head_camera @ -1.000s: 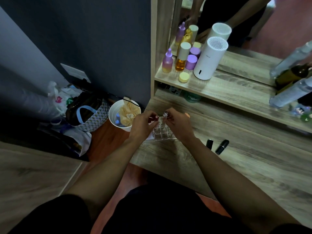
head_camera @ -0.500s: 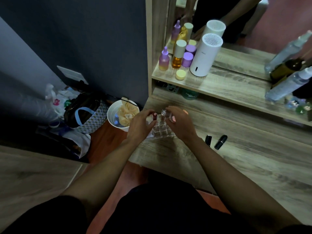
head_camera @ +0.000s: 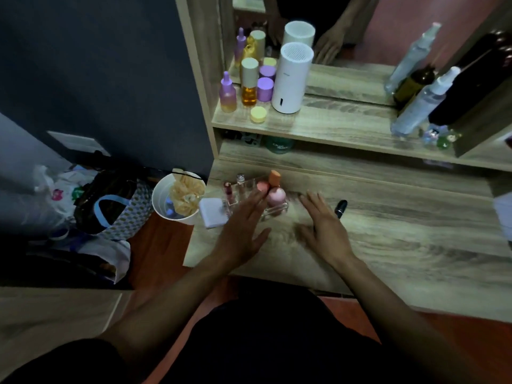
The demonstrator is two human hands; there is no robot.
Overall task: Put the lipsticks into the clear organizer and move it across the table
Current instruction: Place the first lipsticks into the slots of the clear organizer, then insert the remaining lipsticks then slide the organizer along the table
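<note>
Views: one only, a wide-angle camera worn on the person's head; no second view shares the scene.
Vantage: above the seated person, at the near edge of the wooden surface [head_camera: 388, 245].
Facing: forward and steeply down, along both forearms to the left hand [head_camera: 243, 231] and right hand [head_camera: 324, 228].
Nearness: close; lap and arms fill the lower frame, the hands sit mid-frame.
Reach: the shelf [head_camera: 332, 128] and mirror [head_camera: 360, 37] cross the top; floor and a bag [head_camera: 110, 206] show at left.
Lens: straight edges bow toward the borders.
</note>
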